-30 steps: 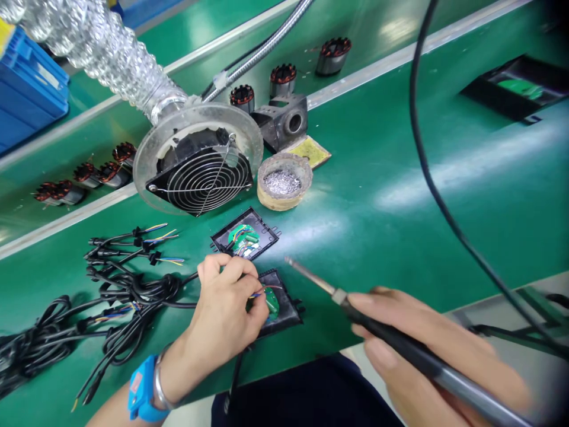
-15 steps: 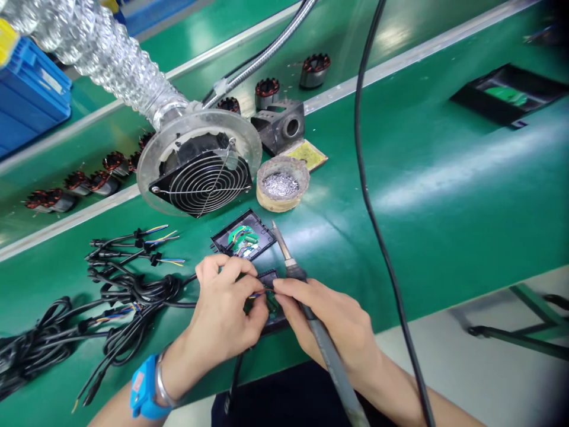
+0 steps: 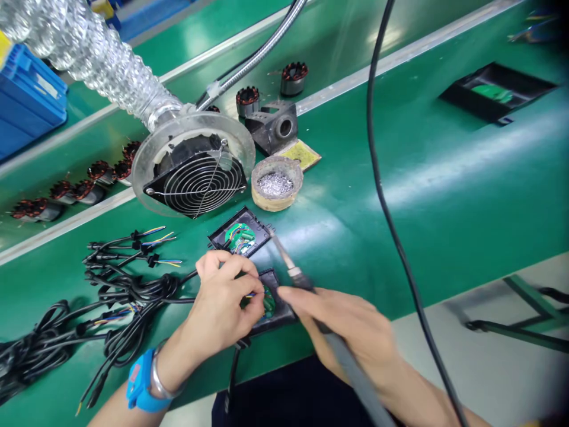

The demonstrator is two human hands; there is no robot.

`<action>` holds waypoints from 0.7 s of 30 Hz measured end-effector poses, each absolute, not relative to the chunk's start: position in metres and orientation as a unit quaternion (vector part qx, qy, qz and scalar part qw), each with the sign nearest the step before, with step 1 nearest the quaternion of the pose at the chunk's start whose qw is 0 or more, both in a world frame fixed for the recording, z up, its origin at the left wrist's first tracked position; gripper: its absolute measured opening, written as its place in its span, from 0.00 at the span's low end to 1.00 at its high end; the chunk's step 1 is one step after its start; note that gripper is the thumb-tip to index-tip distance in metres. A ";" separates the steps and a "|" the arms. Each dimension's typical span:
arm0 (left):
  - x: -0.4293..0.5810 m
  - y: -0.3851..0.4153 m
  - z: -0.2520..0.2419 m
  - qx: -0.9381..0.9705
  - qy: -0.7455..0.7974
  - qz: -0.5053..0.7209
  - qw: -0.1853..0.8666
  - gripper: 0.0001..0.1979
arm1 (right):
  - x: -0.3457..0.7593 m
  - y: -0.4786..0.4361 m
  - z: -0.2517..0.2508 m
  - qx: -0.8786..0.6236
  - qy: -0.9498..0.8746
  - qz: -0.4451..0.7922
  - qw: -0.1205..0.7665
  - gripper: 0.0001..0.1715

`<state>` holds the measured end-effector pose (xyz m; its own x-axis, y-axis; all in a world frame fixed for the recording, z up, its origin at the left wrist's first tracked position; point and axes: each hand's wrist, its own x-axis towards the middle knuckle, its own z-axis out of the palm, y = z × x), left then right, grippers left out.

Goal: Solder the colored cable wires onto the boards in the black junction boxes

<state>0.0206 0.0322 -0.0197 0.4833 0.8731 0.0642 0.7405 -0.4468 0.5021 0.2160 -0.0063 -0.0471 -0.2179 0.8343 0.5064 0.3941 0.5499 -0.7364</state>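
Note:
My right hand [image 3: 342, 323] is closed around a soldering iron [image 3: 306, 281], its bare tip pointing up and to the left. Under my left hand [image 3: 226, 299] lies a black plastic case [image 3: 278, 314] with a green circuit board [image 3: 269, 301] in it. Left thumb and forefinger pinch thin coloured wires [image 3: 249, 295] at the board's left side; their ends are hidden by the fingers. Just beyond, a second open case [image 3: 217, 238] holds another green board [image 3: 240, 236] with wires on it. The iron's tip is near that case's right corner, apart from the nearer board.
A fume extractor fan [image 3: 200, 184] hangs over the bench. Behind the cases stand a solder-filled pot [image 3: 275, 196], an iron stand [image 3: 278, 127] and a yellow sponge [image 3: 304, 154]. Bundled black cables [image 3: 146, 290] lie left. The iron's black cord [image 3: 386, 201] crosses the right side.
My right hand has drawn back to the right with the soldering iron, uncovering more of the nearer case. My left hand stays on the wires. The whole view has shifted slightly.

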 end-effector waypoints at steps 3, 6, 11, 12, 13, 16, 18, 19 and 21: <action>0.022 0.034 -0.020 0.836 0.483 0.153 0.211 0.07 | 0.237 -0.014 -0.022 -0.446 -0.741 0.226 0.449 0.22; 0.023 0.034 -0.020 0.835 0.482 0.161 0.209 0.06 | 0.250 -0.025 -0.009 -0.454 -0.755 0.261 0.396 0.18; 0.023 0.033 -0.021 0.839 0.479 0.165 0.200 0.06 | 0.244 -0.034 -0.020 -0.452 -0.739 0.292 0.406 0.17; 0.023 0.033 -0.021 0.840 0.479 0.163 0.198 0.06 | 0.241 -0.033 -0.023 -0.449 -0.736 0.293 0.412 0.18; 0.023 0.032 -0.021 0.840 0.479 0.162 0.196 0.06 | 0.239 -0.032 -0.026 -0.448 -0.735 0.295 0.415 0.18; 0.024 0.031 -0.022 0.843 0.478 0.160 0.189 0.06 | 0.235 -0.030 -0.030 -0.448 -0.733 0.292 0.420 0.18; 0.024 0.031 -0.022 0.843 0.477 0.161 0.187 0.05 | 0.235 -0.029 -0.028 -0.451 -0.733 0.281 0.424 0.17; 0.024 0.031 -0.022 0.843 0.477 0.162 0.186 0.05 | 0.235 -0.028 -0.028 -0.451 -0.735 0.273 0.426 0.17; 0.024 0.030 -0.022 0.844 0.477 0.163 0.184 0.05 | 0.235 -0.028 -0.026 -0.450 -0.740 0.256 0.429 0.16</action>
